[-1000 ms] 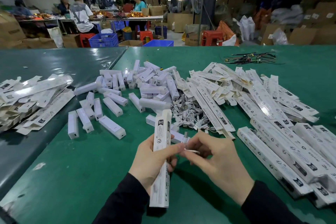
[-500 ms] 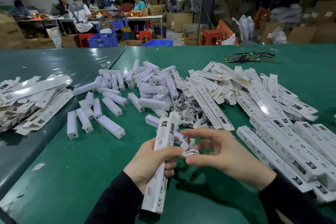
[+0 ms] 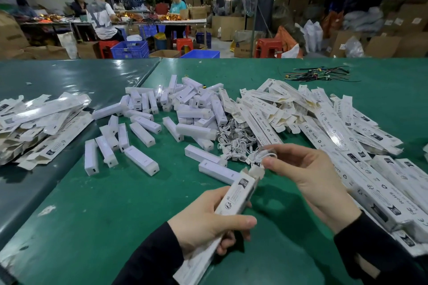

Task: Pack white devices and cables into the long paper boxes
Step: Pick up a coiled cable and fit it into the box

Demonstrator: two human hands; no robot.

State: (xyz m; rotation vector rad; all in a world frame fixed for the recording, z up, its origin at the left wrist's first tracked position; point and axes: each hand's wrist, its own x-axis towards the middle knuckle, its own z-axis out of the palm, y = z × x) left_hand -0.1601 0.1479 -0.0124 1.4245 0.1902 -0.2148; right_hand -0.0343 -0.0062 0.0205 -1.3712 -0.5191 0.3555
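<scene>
— What are the fingers doing?

— The right hand (image 3: 310, 178) pinches a coiled white cable (image 3: 262, 157) between thumb and forefinger, right at the open mouth of a long paper box (image 3: 236, 196); the other fingers fan loosely above; the left hand (image 3: 208, 222) is wrapped round the middle of that box, thumb across its front, the box slanting up toward one o'clock.

— And past the hands?

— At twelve o'clock a tangle of white cables (image 3: 234, 143) lies on the green table (image 3: 97, 215); behind it, a heap of white devices (image 3: 185, 104), with more spread out toward ten o'clock; one device (image 3: 217, 171) lies just beside the box mouth.

— Boxes?

— Flat unfolded boxes (image 3: 301, 111) fan from one to two o'clock; made-up long boxes (image 3: 382, 192) lie stacked at three o'clock; another flat pile (image 3: 41, 122) sits at nine o'clock; a bundle of dark wires (image 3: 317, 74) lies far off at one o'clock.
</scene>
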